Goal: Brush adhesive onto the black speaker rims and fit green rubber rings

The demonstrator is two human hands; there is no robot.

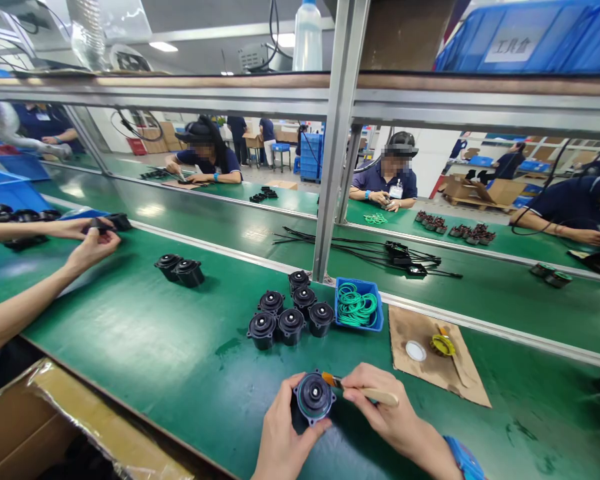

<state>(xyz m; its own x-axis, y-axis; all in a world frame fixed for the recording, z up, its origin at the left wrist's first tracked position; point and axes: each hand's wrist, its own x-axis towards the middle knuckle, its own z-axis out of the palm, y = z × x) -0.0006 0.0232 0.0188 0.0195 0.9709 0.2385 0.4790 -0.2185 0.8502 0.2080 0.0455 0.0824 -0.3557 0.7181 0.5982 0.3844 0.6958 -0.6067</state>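
My left hand (285, 427) is closed around a round black motor housing (314, 397), its top facing up, with a green ring around its rim. In my right hand (380, 400) is a small brush (375, 395) with a pale wooden handle. Its orange bristles touch or hover at the upper right rim of the housing; I cannot tell which. Beyond my hands stands a group of several similar black housings (291, 321). Beside them a blue bin (381, 321) holds many green rubber rings (355, 305).
On the right lies a cardboard sheet (460, 377) with a yellow cup (443, 345) and a white disc (416, 351). A metal post (333, 167) rises behind the bin. Two housings (180, 269) stand further left, near a co-worker's hands (90, 243). An open carton (45, 413) sits at lower left.
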